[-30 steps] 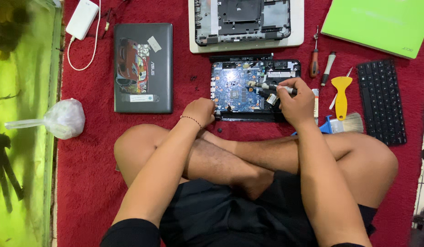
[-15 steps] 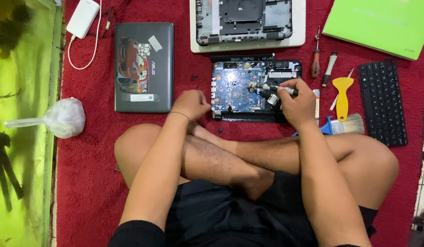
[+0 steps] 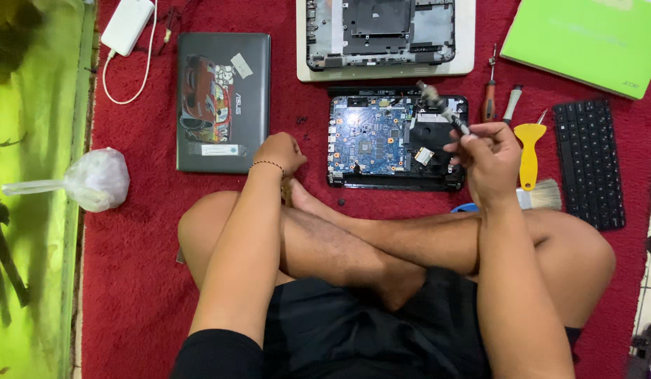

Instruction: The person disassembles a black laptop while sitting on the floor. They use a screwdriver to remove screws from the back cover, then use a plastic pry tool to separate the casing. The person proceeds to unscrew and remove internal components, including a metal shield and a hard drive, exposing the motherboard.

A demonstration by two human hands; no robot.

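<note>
Screwdriver point(image 3: 443, 109) gripped in right hand point(image 3: 488, 158) fingers above open laptop base point(image 3: 371, 137); left hand point(image 3: 280, 151) clenched, empty.

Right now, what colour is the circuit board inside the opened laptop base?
Blue: the circuit board shows clearly in the head view.

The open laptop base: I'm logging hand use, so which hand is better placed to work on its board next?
Probably the right. The right hand holds a screwdriver over the open laptop base. The left hand is closed and sits on the red rug beside it, with no tool showing.
</note>
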